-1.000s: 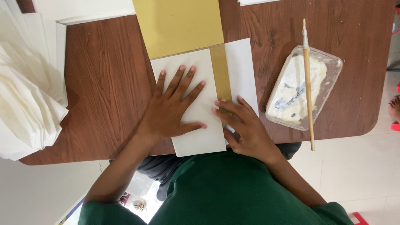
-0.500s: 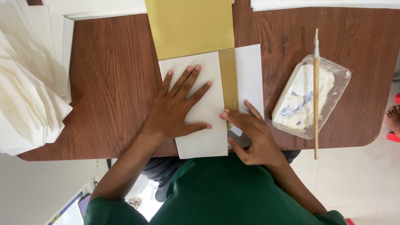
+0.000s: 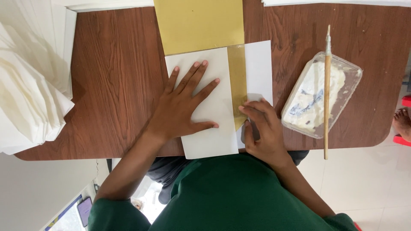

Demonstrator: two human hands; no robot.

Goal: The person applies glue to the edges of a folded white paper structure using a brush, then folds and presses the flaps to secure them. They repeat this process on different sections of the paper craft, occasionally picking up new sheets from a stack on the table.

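My left hand (image 3: pixel 185 106) lies flat with fingers spread on a white folded flap (image 3: pixel 216 137) of a paper piece on the brown wooden table (image 3: pixel 115 85). A gold strip (image 3: pixel 236 72) shows between that flap and a second white flap (image 3: pixel 259 64) on the right. My right hand (image 3: pixel 262 128) rests on the right flap with its fingertips pressed at the gold strip's lower part; it seems to hold nothing. A larger gold sheet (image 3: pixel 199 23) extends away from the piece toward the table's far edge.
A clear plastic tub (image 3: pixel 321 94) of white paste sits at the right, a long wooden brush (image 3: pixel 327 90) lying across it. Stacks of white folded paper (image 3: pixel 30 85) fill the left side. More white sheets (image 3: pixel 334 2) lie along the far edge. Another person's foot (image 3: pixel 401 123) shows far right.
My right hand has slid from the middle fold toward the right flap, fingertips now on the gold strip. My left hand stays flat on the left flap. The view shifted slightly.
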